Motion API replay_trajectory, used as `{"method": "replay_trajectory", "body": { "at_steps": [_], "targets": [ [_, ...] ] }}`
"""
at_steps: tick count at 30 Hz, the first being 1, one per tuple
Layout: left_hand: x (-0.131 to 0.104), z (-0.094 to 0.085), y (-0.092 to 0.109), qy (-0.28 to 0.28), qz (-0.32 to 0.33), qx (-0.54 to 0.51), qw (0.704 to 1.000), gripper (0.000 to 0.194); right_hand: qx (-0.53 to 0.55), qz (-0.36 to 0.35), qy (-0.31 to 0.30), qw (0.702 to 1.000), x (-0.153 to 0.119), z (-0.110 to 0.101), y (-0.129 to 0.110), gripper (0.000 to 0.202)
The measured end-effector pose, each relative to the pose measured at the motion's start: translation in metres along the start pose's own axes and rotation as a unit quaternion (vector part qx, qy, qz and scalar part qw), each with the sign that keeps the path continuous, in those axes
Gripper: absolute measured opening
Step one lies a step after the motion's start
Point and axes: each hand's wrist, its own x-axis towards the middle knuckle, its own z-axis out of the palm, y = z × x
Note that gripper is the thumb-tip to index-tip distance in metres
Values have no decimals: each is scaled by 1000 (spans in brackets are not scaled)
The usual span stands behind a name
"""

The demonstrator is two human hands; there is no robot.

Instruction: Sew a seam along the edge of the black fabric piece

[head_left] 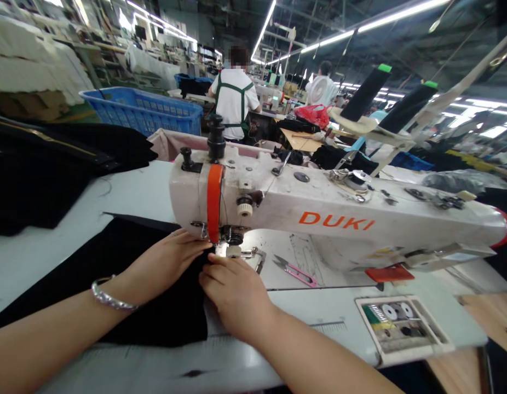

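A black fabric piece (155,284) lies on the sewing machine's table, its right edge under the needle area of a white sewing machine (270,191). My left hand (171,260), a silver bracelet at its wrist, rests flat on the cloth with fingers stretched toward the presser foot. Just right of it, my right hand (232,290) has its fingers bent and pressed together on the fabric's edge. Both hands are close to the needle, and the fingertips partly hide the cloth there. Pink-handled thread snips (297,272) lie on the machine bed, right of my right hand.
More black garments (52,169) lie at the table's left. Behind the machine stands a blue plastic basket (142,112). A parts tray (401,328) is set into the table at right. Dark thread cones (366,93) stand on a rack. A person (235,98) sits ahead, back turned.
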Motion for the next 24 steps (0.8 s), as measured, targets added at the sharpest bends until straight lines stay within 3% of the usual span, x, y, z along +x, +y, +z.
{"method": "replay_trajectory", "body": {
  "at_steps": [4,15,24],
  "targets": [
    [-1,-6,5,3,-5,-17,1000,51,19,-6,-6,1000,-3,-1,-3,27],
    [-17,5,21,38,9,37,999,56,39,-21,68,997,-16,1,-3,30],
    [-4,-5,6,67,60,1,996,45,20,-19,55,998,-11,1,-7,33]
  ]
}}
